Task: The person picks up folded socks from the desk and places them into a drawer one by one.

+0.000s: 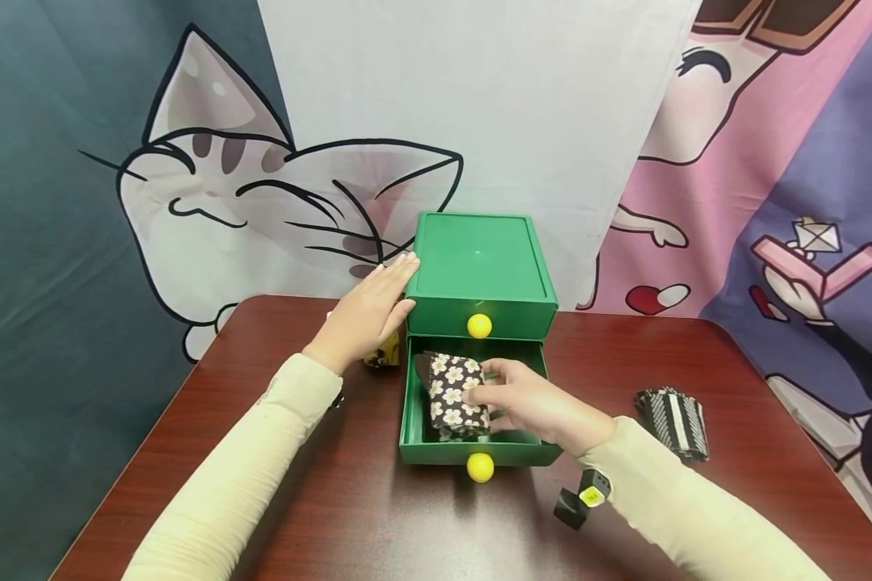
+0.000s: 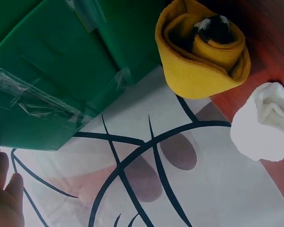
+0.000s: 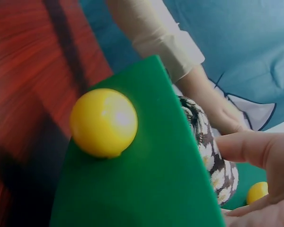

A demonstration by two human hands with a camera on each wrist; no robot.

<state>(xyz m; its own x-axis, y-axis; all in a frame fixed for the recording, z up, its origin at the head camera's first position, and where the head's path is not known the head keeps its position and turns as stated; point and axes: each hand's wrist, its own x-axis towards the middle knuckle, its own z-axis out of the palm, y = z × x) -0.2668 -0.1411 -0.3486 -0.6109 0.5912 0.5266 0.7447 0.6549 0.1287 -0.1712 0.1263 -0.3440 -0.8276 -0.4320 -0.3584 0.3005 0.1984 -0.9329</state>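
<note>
A green two-drawer box (image 1: 480, 258) with yellow knobs stands on the table. Its lower drawer (image 1: 472, 454) is pulled out. Inside that drawer lies a rolled pair of dark socks with white flowers (image 1: 454, 391), also visible past the drawer front in the right wrist view. My right hand (image 1: 534, 403) reaches over the drawer and holds the flowered socks at their right side, thumb against the fabric (image 3: 217, 165). With fingers straight, my left hand (image 1: 366, 311) rests against the box's upper left side. Only a few left fingertips show in the left wrist view.
Left of the box are a rolled yellow pair of socks (image 2: 199, 71) and a white rolled one (image 2: 265, 127). On the right side of the table lies a black-and-white striped pair (image 1: 673, 424). A printed cloth (image 1: 494, 105) hangs behind the table.
</note>
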